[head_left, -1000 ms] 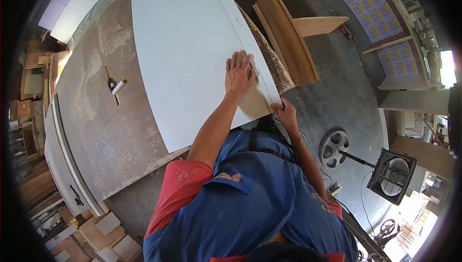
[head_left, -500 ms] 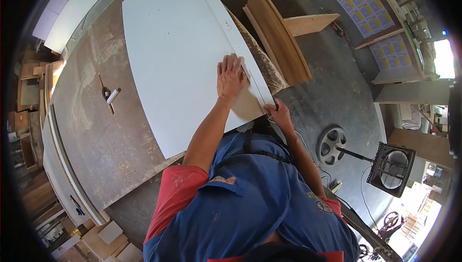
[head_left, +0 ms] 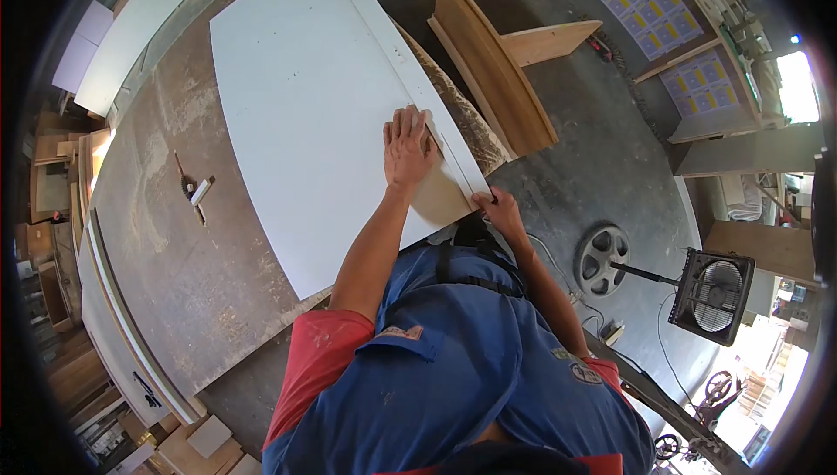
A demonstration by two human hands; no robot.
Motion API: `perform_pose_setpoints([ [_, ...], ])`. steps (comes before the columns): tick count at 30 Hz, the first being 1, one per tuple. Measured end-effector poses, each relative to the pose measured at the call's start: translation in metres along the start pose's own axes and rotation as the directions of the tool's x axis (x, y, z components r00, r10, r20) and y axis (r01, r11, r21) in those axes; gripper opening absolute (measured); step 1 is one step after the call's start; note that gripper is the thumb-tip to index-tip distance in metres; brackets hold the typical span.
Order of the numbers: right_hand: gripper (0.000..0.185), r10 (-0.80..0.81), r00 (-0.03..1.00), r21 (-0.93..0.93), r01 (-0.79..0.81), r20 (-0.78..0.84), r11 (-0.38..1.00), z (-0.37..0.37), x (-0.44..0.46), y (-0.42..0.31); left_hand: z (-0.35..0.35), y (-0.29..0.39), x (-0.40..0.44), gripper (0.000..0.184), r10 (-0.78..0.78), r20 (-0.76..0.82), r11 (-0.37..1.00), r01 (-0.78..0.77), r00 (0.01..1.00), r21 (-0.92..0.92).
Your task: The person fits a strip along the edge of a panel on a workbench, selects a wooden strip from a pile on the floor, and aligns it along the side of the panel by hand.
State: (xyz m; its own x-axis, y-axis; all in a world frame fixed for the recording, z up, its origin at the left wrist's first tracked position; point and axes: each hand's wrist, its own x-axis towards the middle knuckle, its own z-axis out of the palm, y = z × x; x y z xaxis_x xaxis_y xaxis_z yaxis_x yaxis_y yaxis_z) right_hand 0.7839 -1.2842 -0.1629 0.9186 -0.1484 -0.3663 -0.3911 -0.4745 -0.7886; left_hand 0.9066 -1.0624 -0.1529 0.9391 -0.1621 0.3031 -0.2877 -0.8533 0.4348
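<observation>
A large white panel lies on the worn workbench, with a narrow white strip along its right side. My left hand rests palm down on the panel beside the strip, its fingers stretched out and the thumb near the strip's edge. At the near right corner of the panel, my right hand has its fingers closed at the strip's end; a small dark thing shows by the fingers, too small to make out.
A saw blade and a small white block stand in a bench slot. Beyond the bench's right edge are a brown wooden piece, a black fan on a round base, and cables on the floor. Boards are stacked at left.
The whole view has shifted, so bench and panel appear lower and further left. Both hands keep about the same places on the panel and strip.
</observation>
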Motion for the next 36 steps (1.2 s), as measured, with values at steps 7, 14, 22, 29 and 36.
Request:
perform_pose_setpoints([
  [7, 0.037, 0.002, 1.0, -0.021, -0.002, 0.002, 1.0, 0.0, -0.002, -0.006, 0.001, -0.001, 0.0, 0.061, -0.011, -0.019, 1.0, 0.011, 1.0, -0.008],
  [14, 0.036, -0.007, 1.0, -0.033, 0.007, 0.0, 0.999, -0.002, -0.003, -0.011, 0.001, -0.001, 0.0, 0.066, -0.006, -0.027, 1.0, 0.005, 1.0, -0.025],
  [22, 0.039, -0.071, 0.997, -0.136, 0.068, -0.023, 0.988, -0.001, 0.001, -0.004, 0.0, 0.001, 0.0, 0.064, -0.01, 0.001, 1.0, 0.01, 1.0, -0.018],
  [29, 0.043, 0.008, 1.0, -0.108, -0.007, 0.009, 0.994, -0.003, 0.0, -0.009, -0.003, 0.002, 0.0, 0.06, 0.004, -0.001, 1.0, -0.004, 1.0, 0.016],
  [36, 0.045, -0.01, 1.0, -0.099, 0.01, -0.001, 0.995, -0.005, -0.003, -0.011, -0.003, 0.005, 0.001, 0.057, 0.017, 0.002, 0.999, -0.017, 1.0, 0.046],
])
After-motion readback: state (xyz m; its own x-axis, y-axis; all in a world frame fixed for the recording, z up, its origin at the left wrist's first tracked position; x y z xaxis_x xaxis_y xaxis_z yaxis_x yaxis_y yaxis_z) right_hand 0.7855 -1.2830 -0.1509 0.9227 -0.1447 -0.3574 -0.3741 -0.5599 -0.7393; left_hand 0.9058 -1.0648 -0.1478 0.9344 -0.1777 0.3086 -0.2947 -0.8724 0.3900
